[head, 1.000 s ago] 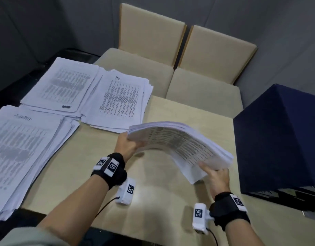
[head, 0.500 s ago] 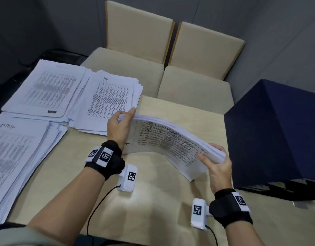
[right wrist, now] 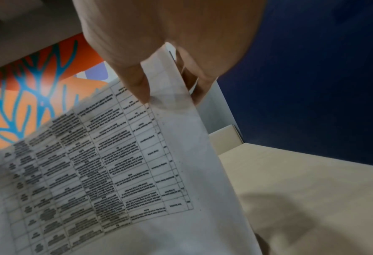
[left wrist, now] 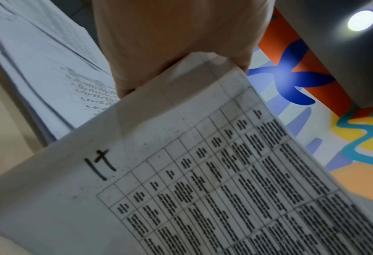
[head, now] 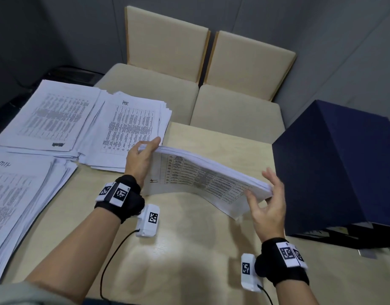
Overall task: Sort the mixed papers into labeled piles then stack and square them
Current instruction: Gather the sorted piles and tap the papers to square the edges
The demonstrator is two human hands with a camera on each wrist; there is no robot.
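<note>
**Two hands stand one paper stack on its long edge, mid-frame**

Both hands hold one thick stack (head: 202, 179) of printed sheets upright-ish on its long edge, lower edge touching the table (head: 189, 249), top edge leaning away. L hand (head: 141, 159) grips the stack's left end, thumb over the top edge, fingers curled behind; "IT" handwritten by that corner. R hand (head: 267, 208) pinches the right end: thumb on the near face, fingers loosely spread behind & above.

Three sorted piles sit upper left to left edge of frame: HR pile (head: 128, 130) just beside the L hand, unlabeled-looking pile (head: 51, 115) w/ edges fanned, ADMIN pile (head: 18, 201) running off the frame.

Bare tabletop lies below the stack, center to bottom. Dark blue box (head: 339, 168) stands close by the R hand at right. Two beige chairs (head: 211, 62) sit past the table's far edge.
</note>
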